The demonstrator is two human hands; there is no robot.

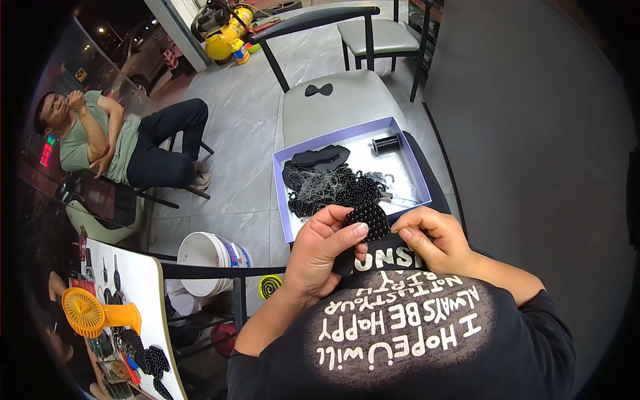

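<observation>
My left hand (323,255) pinches a small black beaded patch (369,220) between thumb and fingers, just above my dark printed shirt. My right hand (432,241) is closed beside the patch at its right edge, fingertips pressed together; whether they grip a needle or thread I cannot see. Right beyond both hands lies a shallow purple-rimmed box (283,200) holding a heap of black beads (340,190), grey thread, black fabric pieces and a black spool (385,143).
The box rests on a grey chair seat (333,107); a second chair (380,37) stands behind. A person sits at the left (113,140). A white bucket (207,257) and a white table with an orange hand fan (97,313) are lower left.
</observation>
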